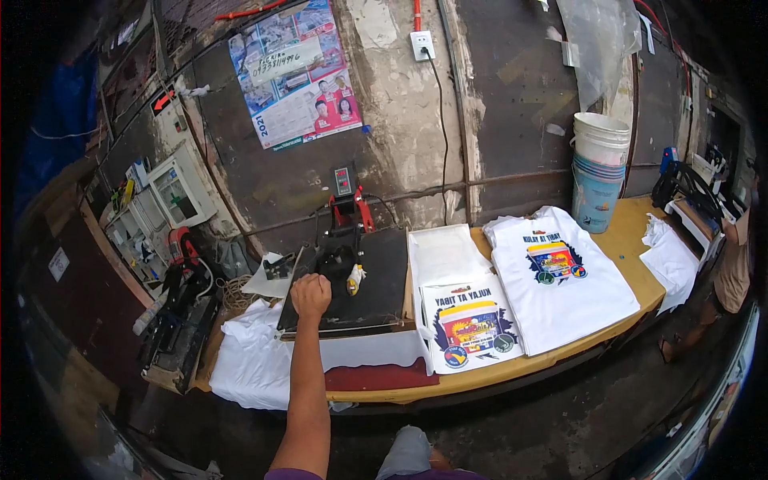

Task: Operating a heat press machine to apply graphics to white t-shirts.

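My left hand (pixel 311 296) is closed in a fist above the left part of a heat press (pixel 376 300) with a flat black top plate. Whatever the fist holds, if anything, is hidden by the fingers. Close to its right, a knob or lever end wrapped in pale yellowish material (pixel 356 280) stands out from the press. White cloth (pixel 372 352) shows beneath the plate, over a dark red pad (pixel 384 378). A heap of white cloth (pixel 254 356) lies left of my forearm. My right hand is out of the picture.
Right of the press lie a stack of mirror-printed transfer sheets (pixel 474 324) and printed white T-shirts (pixel 560 296). Stacked buckets (pixel 598 172) stand behind. Another press (pixel 182 320) is at the left. A black cord (pixel 442 128) hangs from a wall outlet. Someone (pixel 730 272) stands far right.
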`<state>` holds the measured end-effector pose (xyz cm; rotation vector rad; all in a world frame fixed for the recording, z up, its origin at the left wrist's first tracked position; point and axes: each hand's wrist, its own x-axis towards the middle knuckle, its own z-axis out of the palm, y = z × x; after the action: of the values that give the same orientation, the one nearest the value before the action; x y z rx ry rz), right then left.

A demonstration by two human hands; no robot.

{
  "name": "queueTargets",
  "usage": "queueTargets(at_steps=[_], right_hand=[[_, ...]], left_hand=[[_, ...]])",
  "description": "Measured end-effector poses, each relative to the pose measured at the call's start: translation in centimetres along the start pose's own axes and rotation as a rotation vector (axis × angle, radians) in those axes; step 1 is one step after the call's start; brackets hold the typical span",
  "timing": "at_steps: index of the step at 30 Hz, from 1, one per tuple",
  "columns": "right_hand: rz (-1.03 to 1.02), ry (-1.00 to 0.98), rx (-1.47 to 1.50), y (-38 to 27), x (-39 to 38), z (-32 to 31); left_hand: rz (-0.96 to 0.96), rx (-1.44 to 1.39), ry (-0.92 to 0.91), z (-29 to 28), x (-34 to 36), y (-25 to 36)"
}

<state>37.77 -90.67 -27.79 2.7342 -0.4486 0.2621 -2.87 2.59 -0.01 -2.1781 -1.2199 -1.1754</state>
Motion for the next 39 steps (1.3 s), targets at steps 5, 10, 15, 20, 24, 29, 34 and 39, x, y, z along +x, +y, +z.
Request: queueTargets(at_steps=[5, 10, 15, 20, 24, 29, 34, 39], right_hand=[[-0.033, 0.067, 0.109, 0.3, -0.3, 0.1], [-0.053, 0.099, 0.048, 0.3, 0.4, 1.8], [-0.073, 0.178, -0.015, 0.3, -0.6, 1.0], [-0.035, 0.116, -0.035, 0.0, -0.7, -1.1], [-0.108, 0.168, -0.082, 0.2, -0.6, -1.5], [-0.057, 0.117, -0.023, 0.2, -1.3, -1.1], [-0.003, 0.017, 0.031, -0.2, -1.2, -1.7], [-0.024, -0.033, 0.014, -0.1, -0.6, -1.8]], left_hand=[[0.031, -0.044, 0.026, -0.2, 0.0, 0.0], [0.002, -0.015, 0.014, -0.2, 0.0, 0.0], [0.008, -0.046, -0.010, -0.1, 0.1, -0.2], [0.034, -0.037, 0.040, -0.1, 0.0, -0.1], [-0.003, -0.030, 0.006, -0.1, 0.0, 0.1], [0.008, -0.031, -0.021, -0.3, 0.2, 0.1], [0.004, -0.020, -0.003, -0.5, 0.0, 0.3], [-0.006, -0.010, -0.016, -0.6, 0.1, 0.3]])
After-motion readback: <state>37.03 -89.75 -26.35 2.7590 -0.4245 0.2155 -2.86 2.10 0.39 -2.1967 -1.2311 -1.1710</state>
